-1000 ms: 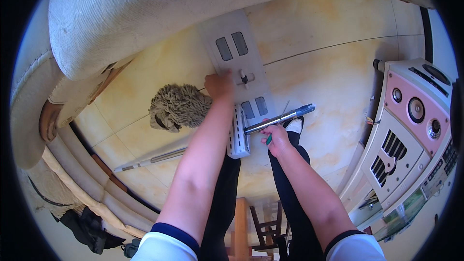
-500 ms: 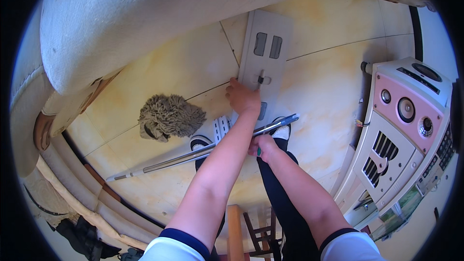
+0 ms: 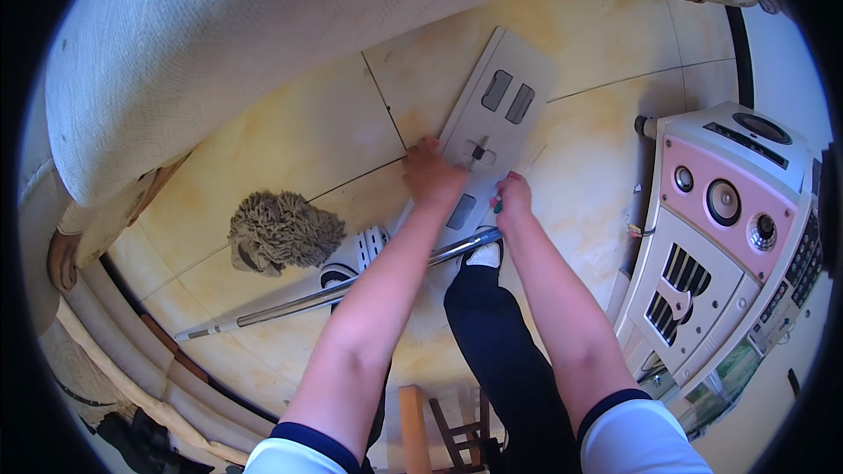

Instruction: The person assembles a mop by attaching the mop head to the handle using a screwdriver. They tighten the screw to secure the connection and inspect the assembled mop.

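Note:
A long pale-grey flat mop head (image 3: 505,136) with dark grey clips and a centre joint lies tilted on the floor. My left hand (image 3: 433,174) is closed round its left edge beside the joint. At the opposite edge, my right hand (image 3: 515,200) has its fingers curled against the mop head. A small green thing (image 3: 498,206) shows at those fingers; whether worn or held I cannot tell. A metal pole (image 3: 307,303) runs beneath my left forearm to near my right foot. Left of my hands lies a shaggy grey-brown mop pad (image 3: 285,233).
A white slotted strip (image 3: 371,246) lies by my left shoe (image 3: 336,276). On the right stands a white and pink speaker cabinet (image 3: 702,246). A pale covered sofa (image 3: 219,44) curves across the far side and left. A wooden stool (image 3: 457,434) stands behind my legs.
My right hand has moved up from beside the pole to the mop head's right edge. The mop head's far end has swung to the right. My left hand stays at its left edge.

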The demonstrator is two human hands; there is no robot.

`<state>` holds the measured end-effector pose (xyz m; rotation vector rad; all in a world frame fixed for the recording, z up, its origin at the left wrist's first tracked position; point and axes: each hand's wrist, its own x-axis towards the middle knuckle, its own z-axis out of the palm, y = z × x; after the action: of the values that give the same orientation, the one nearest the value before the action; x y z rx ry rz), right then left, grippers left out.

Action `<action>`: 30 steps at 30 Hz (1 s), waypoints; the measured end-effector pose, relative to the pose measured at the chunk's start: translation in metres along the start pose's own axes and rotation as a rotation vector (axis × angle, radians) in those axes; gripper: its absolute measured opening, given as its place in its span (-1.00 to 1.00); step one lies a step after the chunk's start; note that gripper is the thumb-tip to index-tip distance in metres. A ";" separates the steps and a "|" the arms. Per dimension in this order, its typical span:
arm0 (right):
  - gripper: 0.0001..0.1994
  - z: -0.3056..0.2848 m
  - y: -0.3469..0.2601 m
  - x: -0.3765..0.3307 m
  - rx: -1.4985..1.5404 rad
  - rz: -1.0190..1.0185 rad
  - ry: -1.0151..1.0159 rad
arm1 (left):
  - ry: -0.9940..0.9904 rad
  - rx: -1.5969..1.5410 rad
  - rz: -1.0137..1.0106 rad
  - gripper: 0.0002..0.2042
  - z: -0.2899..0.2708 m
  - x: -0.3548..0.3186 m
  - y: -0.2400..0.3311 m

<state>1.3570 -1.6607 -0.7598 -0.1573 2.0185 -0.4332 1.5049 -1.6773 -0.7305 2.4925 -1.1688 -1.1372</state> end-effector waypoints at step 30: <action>-0.88 -0.138 -0.170 -0.326 0.305 -0.765 0.055 | -0.191 -0.167 0.390 -0.43 -0.239 -0.148 0.217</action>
<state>1.3770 -1.6901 -0.3685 -0.7402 1.8587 -1.2228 1.4841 -1.7578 -0.3855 1.9542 -1.4594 -1.3127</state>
